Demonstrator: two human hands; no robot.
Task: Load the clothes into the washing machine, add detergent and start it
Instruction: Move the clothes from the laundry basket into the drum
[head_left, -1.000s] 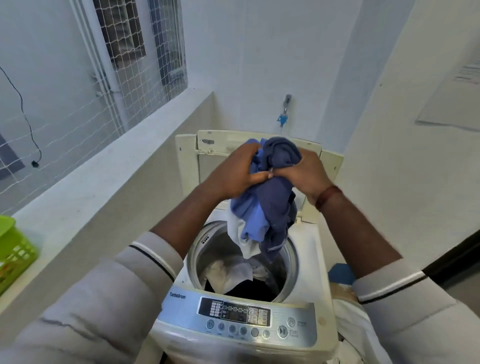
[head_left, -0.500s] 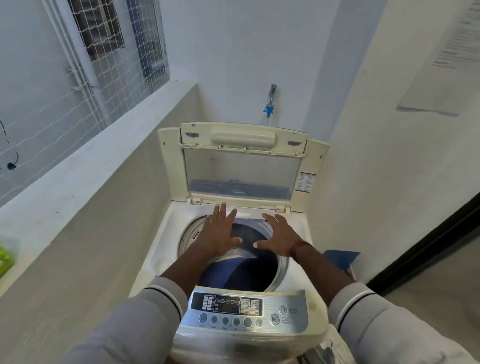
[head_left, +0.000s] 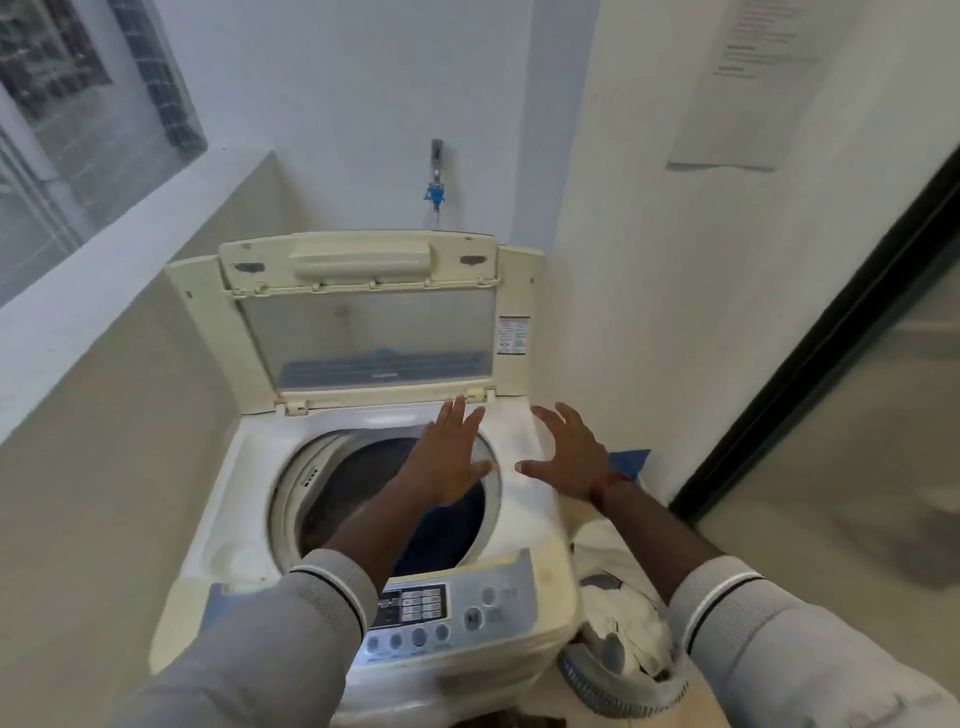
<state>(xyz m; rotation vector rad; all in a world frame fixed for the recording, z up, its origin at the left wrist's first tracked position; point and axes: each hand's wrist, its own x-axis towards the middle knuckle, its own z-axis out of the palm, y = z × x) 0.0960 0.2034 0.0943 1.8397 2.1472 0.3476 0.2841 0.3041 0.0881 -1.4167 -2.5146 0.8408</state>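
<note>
1. White top-loading washing machine (head_left: 244, 467) stands in a corner. Its cream lid with clear window (head_left: 363, 332) is upright and open.
2. Dark blue clothes (head_left: 441, 535) lie inside the round drum.
3. Left hand (head_left: 449, 460) is above the drum's far right rim, fingers straight and spread, holding nothing.
4. Right hand (head_left: 574, 460) is over the machine's right edge, fingers splayed, empty.
5. Grey-blue laundry basket (head_left: 613, 680) of white cloth sits just right of the machine.
</note>
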